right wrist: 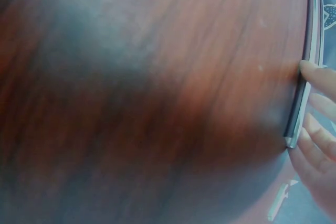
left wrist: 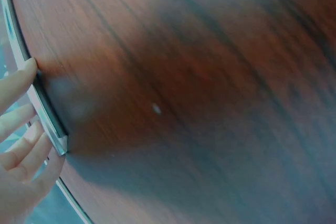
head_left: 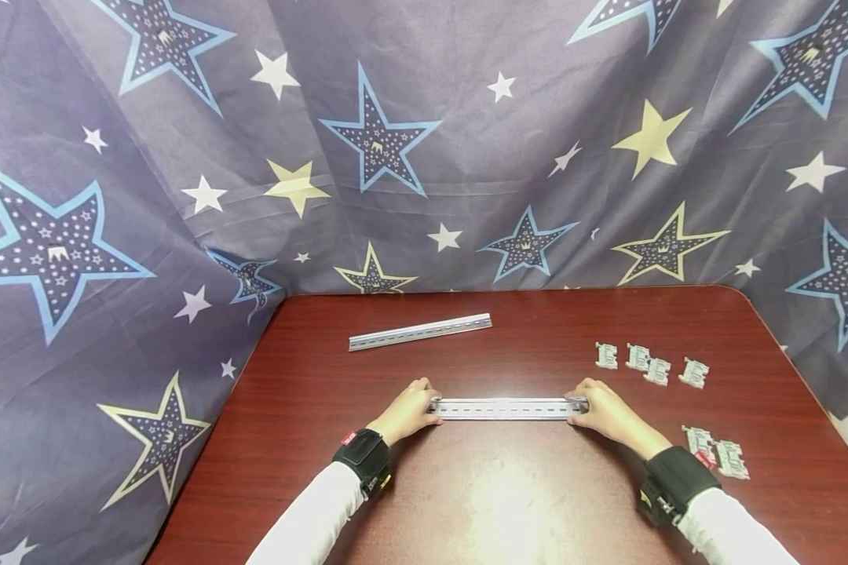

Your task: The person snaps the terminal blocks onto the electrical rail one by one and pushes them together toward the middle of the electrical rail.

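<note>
A slotted silver DIN rail (head_left: pixel 505 409) lies crosswise near the middle of the table, with one hand at each end. My left hand (head_left: pixel 407 411) grips its left end, thumb on the near edge and fingers on the far side. At the opposite end, my right hand (head_left: pixel 611 413) pinches the rail the same way. The left wrist view catches the rail's end (left wrist: pixel 50 116) between the thumb and fingers of the left hand (left wrist: pixel 23 166). In the right wrist view, the other end (right wrist: pixel 296 111) sits against the right hand's fingers (right wrist: pixel 320 150).
A second slotted DIN rail (head_left: pixel 420 332) lies slightly slanted farther back on the reddish-brown table (head_left: pixel 311 384). Several small pale notched pieces, like terminal blocks (head_left: pixel 657 370), lie at the back right. Two more (head_left: pixel 732 459) are beside the right wrist. A star-patterned cloth (head_left: pixel 410 220) hangs behind.
</note>
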Demonstrator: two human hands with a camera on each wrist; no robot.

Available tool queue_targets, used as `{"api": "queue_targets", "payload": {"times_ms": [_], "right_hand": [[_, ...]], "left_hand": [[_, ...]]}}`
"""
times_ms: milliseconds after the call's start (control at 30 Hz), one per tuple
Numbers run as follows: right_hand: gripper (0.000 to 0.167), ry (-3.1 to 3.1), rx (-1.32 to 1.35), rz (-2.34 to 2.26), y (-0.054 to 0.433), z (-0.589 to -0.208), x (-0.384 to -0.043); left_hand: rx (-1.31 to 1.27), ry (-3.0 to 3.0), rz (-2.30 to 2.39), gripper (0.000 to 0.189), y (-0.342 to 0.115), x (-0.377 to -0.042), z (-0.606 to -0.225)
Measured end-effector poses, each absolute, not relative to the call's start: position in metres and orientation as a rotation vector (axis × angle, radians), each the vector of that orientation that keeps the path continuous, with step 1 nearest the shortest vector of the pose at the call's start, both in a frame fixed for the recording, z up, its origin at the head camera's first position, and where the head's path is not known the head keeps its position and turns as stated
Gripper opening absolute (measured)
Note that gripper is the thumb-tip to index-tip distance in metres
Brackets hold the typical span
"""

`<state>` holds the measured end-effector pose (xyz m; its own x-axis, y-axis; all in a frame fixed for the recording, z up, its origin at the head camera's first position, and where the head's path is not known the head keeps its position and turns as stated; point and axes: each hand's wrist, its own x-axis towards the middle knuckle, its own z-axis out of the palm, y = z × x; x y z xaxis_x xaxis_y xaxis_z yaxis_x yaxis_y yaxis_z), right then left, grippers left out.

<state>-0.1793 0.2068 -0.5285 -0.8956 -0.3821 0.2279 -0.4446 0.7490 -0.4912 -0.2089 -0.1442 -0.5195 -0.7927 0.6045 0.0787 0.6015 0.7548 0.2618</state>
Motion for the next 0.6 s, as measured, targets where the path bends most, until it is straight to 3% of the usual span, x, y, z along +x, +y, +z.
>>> {"api": "queue_targets", "payload": {"times_ms": [600], "right_hand": [[0.028,-2.832,0.72,0.858,0.223,-0.526,-0.181]], "left_hand": [[1.101,2.933,0.462,0.023,-0.13,-0.214,-0.521]]}}
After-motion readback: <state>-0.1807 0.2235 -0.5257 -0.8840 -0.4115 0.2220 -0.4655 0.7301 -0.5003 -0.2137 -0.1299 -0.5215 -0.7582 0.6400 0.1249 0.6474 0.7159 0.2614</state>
